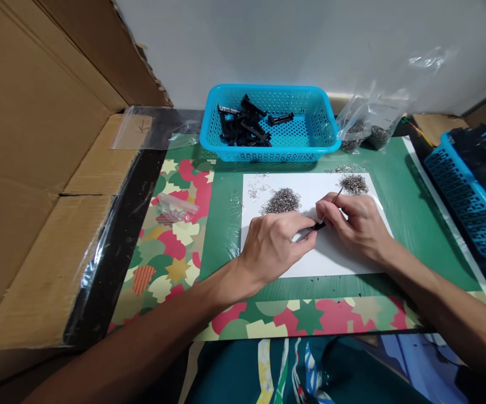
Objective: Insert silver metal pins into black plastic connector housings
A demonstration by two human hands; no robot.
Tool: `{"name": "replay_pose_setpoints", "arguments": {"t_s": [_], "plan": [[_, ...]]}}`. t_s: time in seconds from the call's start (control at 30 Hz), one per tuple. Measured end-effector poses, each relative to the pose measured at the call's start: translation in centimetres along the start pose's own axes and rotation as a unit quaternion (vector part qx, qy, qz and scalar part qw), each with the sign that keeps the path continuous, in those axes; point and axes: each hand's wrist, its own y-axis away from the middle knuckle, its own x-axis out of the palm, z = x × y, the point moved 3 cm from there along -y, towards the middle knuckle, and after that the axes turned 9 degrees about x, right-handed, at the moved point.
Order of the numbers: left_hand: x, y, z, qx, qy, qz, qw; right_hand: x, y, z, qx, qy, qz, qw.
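My left hand pinches a small black part between thumb and fingertips above a white sheet. Most of that part is hidden by the fingers. Close to its right end, my right hand grips a thin pointed metal tool, its upper end sticking up past the fingers. A heap of tiny metal pieces lies just beyond my left hand. Another such heap sits beyond my right hand, at the sheet's far right corner.
A blue basket with black parts stands at the back. Clear bags of small pieces are beside it. Another blue basket is at right, cardboard at left. A small plastic bag lies on the patterned mat.
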Motion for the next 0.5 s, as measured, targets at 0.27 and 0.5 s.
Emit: {"name": "replay_pose_setpoints", "arguments": {"t_s": [0.27, 0.5], "plan": [[-0.07, -0.17, -0.11, -0.007, 0.017, 0.017, 1.0, 0.24, 0.41, -0.25, 0.031, -0.014, -0.004, 0.999], [0.14, -0.07, 0.23, 0.007, 0.034, 0.006, 0.999, 0.59, 0.37, -0.83, 0.112, -0.08, -0.011, 0.99]]}}
